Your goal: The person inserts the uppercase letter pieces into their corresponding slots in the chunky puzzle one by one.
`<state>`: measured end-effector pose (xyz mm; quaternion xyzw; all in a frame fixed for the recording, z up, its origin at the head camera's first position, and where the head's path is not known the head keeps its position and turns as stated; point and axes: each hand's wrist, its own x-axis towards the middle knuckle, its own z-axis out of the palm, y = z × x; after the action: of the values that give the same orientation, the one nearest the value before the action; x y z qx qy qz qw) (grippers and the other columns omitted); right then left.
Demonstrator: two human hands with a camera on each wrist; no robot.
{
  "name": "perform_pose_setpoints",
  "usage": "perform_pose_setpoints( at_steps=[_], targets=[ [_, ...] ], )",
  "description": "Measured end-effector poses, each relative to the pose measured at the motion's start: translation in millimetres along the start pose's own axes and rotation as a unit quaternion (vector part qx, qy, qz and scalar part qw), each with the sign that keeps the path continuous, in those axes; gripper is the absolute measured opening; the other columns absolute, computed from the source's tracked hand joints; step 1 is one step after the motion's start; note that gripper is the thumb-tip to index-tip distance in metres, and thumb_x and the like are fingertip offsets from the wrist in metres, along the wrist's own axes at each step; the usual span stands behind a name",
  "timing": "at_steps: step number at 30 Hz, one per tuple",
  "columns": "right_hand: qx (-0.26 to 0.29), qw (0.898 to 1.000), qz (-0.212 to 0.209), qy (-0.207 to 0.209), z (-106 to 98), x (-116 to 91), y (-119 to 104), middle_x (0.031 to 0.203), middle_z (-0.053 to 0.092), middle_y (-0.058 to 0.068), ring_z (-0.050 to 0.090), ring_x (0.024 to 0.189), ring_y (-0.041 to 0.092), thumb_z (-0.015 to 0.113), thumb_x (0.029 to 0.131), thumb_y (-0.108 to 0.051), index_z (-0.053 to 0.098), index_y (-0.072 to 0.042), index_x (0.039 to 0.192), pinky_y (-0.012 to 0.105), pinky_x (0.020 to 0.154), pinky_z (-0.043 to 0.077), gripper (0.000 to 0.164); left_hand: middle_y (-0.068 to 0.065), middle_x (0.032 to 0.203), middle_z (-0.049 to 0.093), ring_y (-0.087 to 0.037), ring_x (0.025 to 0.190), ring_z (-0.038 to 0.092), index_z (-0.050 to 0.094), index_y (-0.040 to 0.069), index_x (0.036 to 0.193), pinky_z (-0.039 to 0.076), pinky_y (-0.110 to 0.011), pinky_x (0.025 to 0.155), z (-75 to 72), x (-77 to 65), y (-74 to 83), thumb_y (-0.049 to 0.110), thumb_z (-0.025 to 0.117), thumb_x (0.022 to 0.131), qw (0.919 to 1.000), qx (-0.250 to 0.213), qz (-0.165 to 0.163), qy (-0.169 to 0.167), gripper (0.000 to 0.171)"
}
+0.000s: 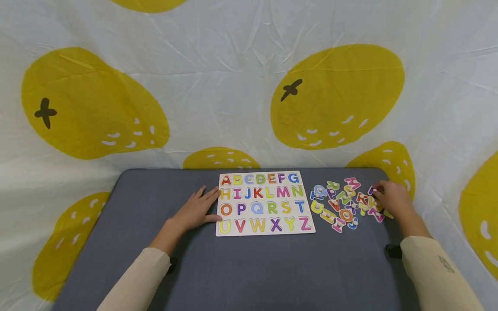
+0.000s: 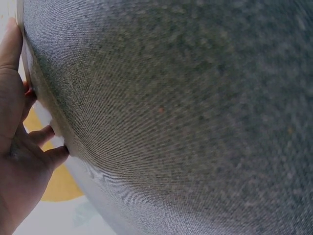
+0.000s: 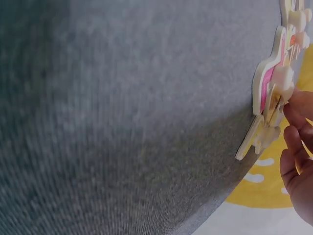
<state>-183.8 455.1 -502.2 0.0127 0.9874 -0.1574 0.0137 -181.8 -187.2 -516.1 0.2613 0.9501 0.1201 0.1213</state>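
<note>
A white wooden alphabet board (image 1: 254, 216) with coloured letters A to Z lies on the grey table. Small knobs seem to stand on several top-row letters. My left hand (image 1: 197, 211) rests at the board's left edge with fingers spread, touching it; the left wrist view shows the same hand (image 2: 22, 142) at the edge. To the right of the board lies a loose heap of knobbed letter pieces (image 1: 346, 214). At the heap's right side, my right hand (image 1: 394, 199) pinches a small purple letter piece (image 1: 371, 189); its letter is hidden. A pink piece (image 3: 268, 85) lies beside those fingers.
The dark grey table (image 1: 268, 272) has its back edge against a white curtain (image 1: 218, 86) printed with yellow fruit. The letter pieces overlap one another near the table's right edge. Dark bands (image 1: 393, 251) sit at both wrists.
</note>
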Motion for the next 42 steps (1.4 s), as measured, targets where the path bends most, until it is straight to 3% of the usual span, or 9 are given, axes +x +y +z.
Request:
perform_pose_setpoints(
  at_steps=[5,11,20,36,42],
  targets=[
    [0.016,1.0,0.008,0.001,-3.4,1.5,-17.6,0.106,0.068,0.029,0.058,0.092,0.042,0.07,0.099,-0.017,0.068,0.006,0.118,0.063,0.087,0.048,0.03,-0.006,0.171,0.027,-0.048,0.157,0.018,0.027,0.014,0.165,0.022,-0.069,0.121,-0.9,0.2,-0.4,0.064,0.066,0.092,1.0,0.0,0.0,-0.002,0.096],
    [0.024,0.998,-0.057,0.029,-1.1,5.8,-49.4,0.102,0.066,0.026,0.059,0.091,0.04,0.072,0.097,-0.012,0.071,0.005,0.113,0.062,0.086,0.044,0.023,-0.006,0.171,0.027,-0.049,0.156,0.018,0.027,0.015,0.165,0.023,-0.07,0.12,-2.0,-0.7,0.2,0.063,0.066,0.092,1.0,-0.002,0.0,-0.001,0.096],
    [0.055,0.993,-0.103,0.01,5.6,15.6,-105.6,0.102,0.068,0.021,0.064,0.093,0.036,0.071,0.097,-0.009,0.073,0.003,0.112,0.057,0.087,0.052,0.02,-0.006,0.171,0.027,-0.049,0.156,0.019,0.028,0.013,0.165,0.023,-0.071,0.12,2.3,0.0,-0.4,0.062,0.068,0.091,0.9999,-0.006,0.008,0.006,0.097],
    [0.066,0.984,-0.159,-0.043,42.8,57.6,-202.9,0.105,0.072,0.016,0.067,0.096,0.03,0.07,0.098,-0.009,0.074,0.001,0.114,0.047,0.086,0.057,0.019,-0.007,0.171,0.026,-0.05,0.156,0.018,0.028,0.013,0.165,0.023,-0.071,0.12,-3.3,-1.0,-0.1,0.061,0.068,0.092,1.0,-0.006,0.007,-0.001,0.097],
    [0.082,0.984,-0.145,-0.067,62.4,68.0,-229.7,0.107,0.07,0.014,0.063,0.096,0.026,0.068,0.1,-0.011,0.073,-0.001,0.116,0.044,0.086,0.056,0.02,-0.006,0.172,0.026,-0.049,0.156,0.018,0.028,0.014,0.165,0.023,-0.071,0.12,-3.5,-1.6,0.2,0.062,0.067,0.092,0.9999,-0.011,0.009,-0.003,0.096]
  ],
)
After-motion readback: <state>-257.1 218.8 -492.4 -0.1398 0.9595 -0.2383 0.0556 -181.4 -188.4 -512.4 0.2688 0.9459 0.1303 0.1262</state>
